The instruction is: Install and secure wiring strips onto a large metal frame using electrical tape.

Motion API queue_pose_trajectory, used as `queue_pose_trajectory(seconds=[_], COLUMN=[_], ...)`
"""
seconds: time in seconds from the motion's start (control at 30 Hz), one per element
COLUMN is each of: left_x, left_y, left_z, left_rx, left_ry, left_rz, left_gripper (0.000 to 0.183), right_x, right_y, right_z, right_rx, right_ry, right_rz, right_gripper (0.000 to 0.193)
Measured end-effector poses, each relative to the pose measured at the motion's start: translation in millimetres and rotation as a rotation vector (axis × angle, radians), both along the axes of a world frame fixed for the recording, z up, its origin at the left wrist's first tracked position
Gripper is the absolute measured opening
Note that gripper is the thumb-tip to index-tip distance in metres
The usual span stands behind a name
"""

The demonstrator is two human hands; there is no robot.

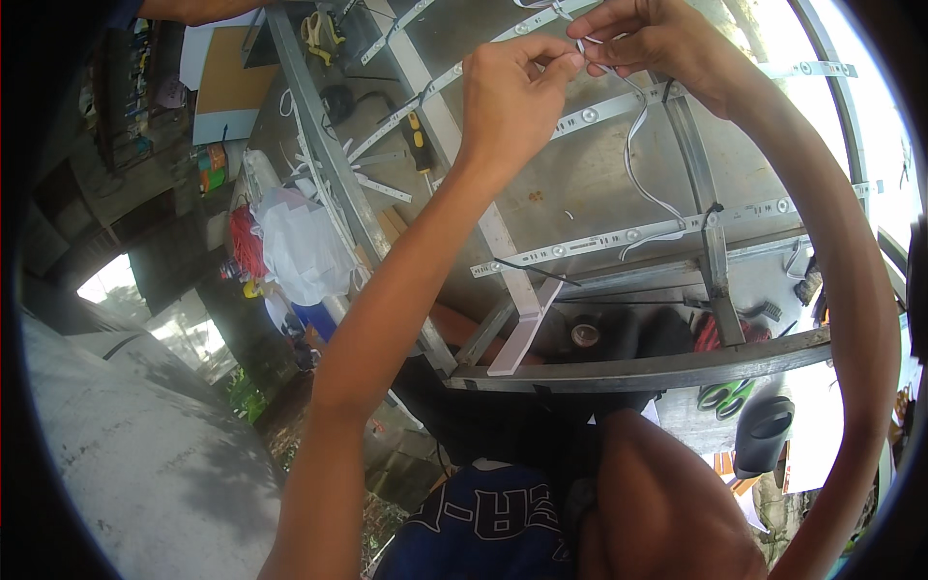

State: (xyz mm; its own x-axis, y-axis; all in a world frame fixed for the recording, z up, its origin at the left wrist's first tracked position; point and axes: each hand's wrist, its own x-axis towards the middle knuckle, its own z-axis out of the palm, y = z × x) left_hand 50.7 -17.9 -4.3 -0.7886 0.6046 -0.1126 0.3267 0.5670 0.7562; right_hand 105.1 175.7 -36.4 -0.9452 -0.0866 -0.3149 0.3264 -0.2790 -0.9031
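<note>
At the top of the head view, my left hand pinches a thin white wire between thumb and fingertips. Right beside it, my right hand grips the same wire, and the fingertips of both hands almost meet. From there the wire hangs in a loose curve to an LED strip bar below. Another white LED bar crosses just under my hands. Both bars lie across a metal frame. A black cable tie sticks out from the lower bar's left part.
A yellow-and-black screwdriver lies left of my left wrist. Yellow-handled pliers are farther up. White plastic bags stand outside the frame at left. A dark slipper and green-handled scissors lie below right. Another person's arm shows top left.
</note>
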Motion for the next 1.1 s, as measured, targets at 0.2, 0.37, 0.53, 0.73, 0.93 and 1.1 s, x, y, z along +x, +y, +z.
queue_pose_trajectory(seconds=[0.2, 0.37, 0.53, 0.73, 0.93, 1.1], left_x=[-8.3, 10.3, 10.9, 15.5, 14.4, 5.6], left_y=[1.4, -9.2, -18.7, -7.8, -7.2, -7.6], left_z=[9.2, 15.0, 0.3, -6.4, -5.0, 2.5], left_rx=[0.321, 0.149, 0.072, 0.004, -0.007, 0.007], left_ry=[-1.112, -0.502, 0.91, 0.887, 0.838, 0.682], left_rz=[0.42, 0.281, -0.261, -0.269, -0.281, -0.373], left_gripper=[0.023, 0.024, 0.024, 0.023, 0.019, 0.014], right_x=[-1.4, 1.0, 0.1, -1.9, 3.7, 8.8], right_y=[-2.6, 1.3, 1.9, -1.8, -4.9, -7.1], right_z=[7.2, -1.9, -1.5, 2.7, 2.5, 12.7], right_rx=[0.167, 0.069, 0.03, 0.088, 0.197, 0.329], right_ry=[-0.002, 0.038, 0.024, 0.005, 0.059, 0.089], right_rz=[-0.002, 0.01, -0.001, -0.014, -0.011, -0.035], right_gripper=[0.029, 0.029, 0.03, 0.029, 0.029, 0.031])
